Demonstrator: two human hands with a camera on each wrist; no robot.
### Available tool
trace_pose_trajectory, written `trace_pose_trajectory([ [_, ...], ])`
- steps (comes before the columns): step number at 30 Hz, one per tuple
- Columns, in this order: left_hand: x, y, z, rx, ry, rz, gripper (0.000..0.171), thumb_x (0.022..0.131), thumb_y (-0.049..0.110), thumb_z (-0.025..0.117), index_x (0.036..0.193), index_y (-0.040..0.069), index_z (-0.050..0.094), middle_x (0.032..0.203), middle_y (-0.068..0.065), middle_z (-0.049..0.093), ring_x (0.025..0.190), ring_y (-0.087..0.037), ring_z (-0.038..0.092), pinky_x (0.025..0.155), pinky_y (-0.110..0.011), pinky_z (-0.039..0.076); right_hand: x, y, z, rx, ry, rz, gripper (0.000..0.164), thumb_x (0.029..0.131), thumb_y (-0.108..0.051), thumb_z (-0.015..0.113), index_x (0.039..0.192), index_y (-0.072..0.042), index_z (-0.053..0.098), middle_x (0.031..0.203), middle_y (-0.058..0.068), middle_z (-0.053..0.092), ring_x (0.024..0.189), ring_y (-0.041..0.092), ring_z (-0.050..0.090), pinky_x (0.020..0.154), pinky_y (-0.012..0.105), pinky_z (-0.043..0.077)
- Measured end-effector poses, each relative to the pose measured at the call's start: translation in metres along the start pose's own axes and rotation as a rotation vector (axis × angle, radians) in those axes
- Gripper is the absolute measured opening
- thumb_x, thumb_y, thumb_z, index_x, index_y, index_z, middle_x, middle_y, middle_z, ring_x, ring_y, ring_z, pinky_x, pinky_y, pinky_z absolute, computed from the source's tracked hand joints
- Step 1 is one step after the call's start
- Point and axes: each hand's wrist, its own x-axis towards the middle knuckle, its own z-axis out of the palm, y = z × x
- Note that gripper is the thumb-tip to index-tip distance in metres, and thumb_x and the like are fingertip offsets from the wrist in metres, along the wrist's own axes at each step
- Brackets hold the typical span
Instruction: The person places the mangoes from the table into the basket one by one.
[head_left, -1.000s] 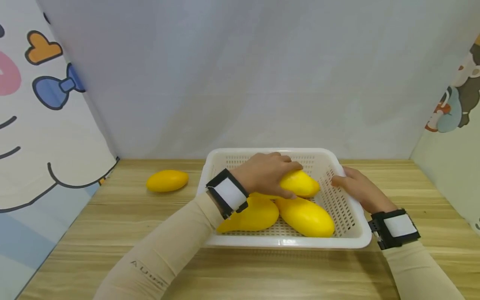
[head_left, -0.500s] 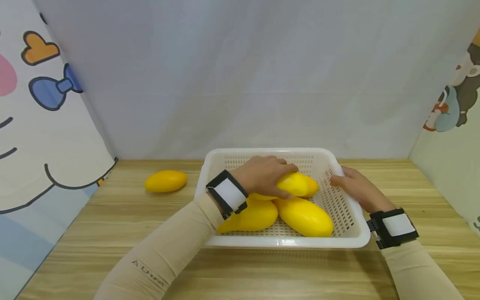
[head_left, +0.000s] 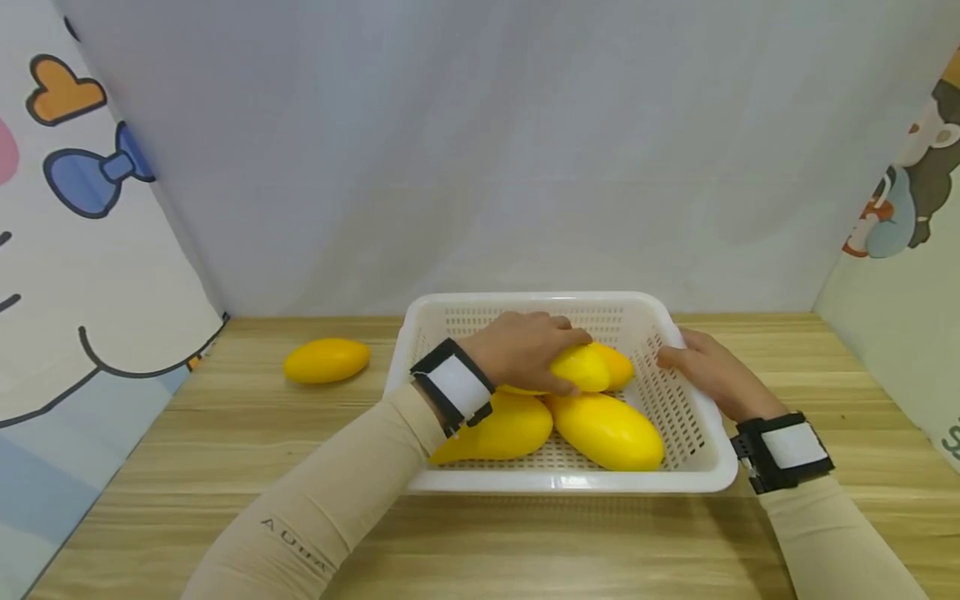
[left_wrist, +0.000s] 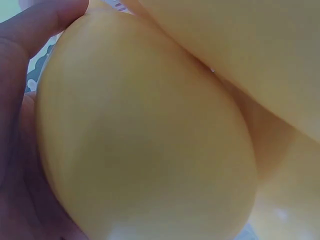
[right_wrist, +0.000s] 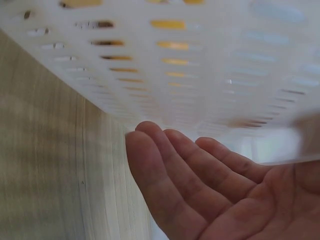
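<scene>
My left hand point(head_left: 525, 350) reaches into a white plastic basket point(head_left: 570, 482) and grips a yellow mango point(head_left: 581, 369). In the left wrist view, that mango point(left_wrist: 145, 130) fills the middle, with fingers along its left side. Just right of it, a more orange mango point(head_left: 617, 367) shows partly. Two bigger yellow mangoes lie in front: a left mango point(head_left: 502, 429), partly behind my wrist, and a right mango point(head_left: 611, 432). My right hand point(head_left: 716, 375) holds the basket's right rim, thumb inside and fingers outside. In the right wrist view, those fingers point(right_wrist: 200, 175) lie against the slotted wall.
Another yellow-orange mango point(head_left: 327, 361) lies on the wooden table point(head_left: 225, 467), left of the basket. A pale grey curtain point(head_left: 480, 150) hangs behind the table. Cartoon-printed panels border it, a left panel point(head_left: 97, 275) and a right panel point(head_left: 900, 317).
The mango in my left hand has shifted slightly left, so more of the orange mango beside it shows. My right hand keeps its hold on the rim. The view has shifted slightly.
</scene>
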Motion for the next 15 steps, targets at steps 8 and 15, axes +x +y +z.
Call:
trace_pose_trajectory([
  [8, -0.0014, -0.0001, 0.0011, -0.026, -0.037, -0.003, 0.065, 0.085, 0.056, 0.055, 0.141, 0.027, 0.038, 0.129, 0.004, 0.049, 0.108, -0.011, 0.046, 0.086, -0.034, 0.043, 0.0005, -0.0004, 0.0007, -0.001, 0.003, 0.005, 0.048, 0.094, -0.018, 0.041, 0.138, -0.002, 0.030, 0.110, 0.032, 0.055, 0.078, 0.035, 0.064, 0.060, 0.050, 0.053],
  [15, -0.0014, -0.0002, 0.0010, -0.014, -0.036, -0.001, 0.065, 0.085, 0.056, 0.054, 0.141, 0.027, 0.038, 0.129, 0.004, 0.049, 0.107, -0.012, 0.046, 0.086, -0.034, 0.043, 0.0001, -0.0007, 0.0004, -0.004, 0.011, 0.008, 0.049, 0.093, -0.017, 0.041, 0.139, -0.002, 0.030, 0.110, 0.032, 0.054, 0.077, 0.035, 0.064, 0.060, 0.050, 0.053],
])
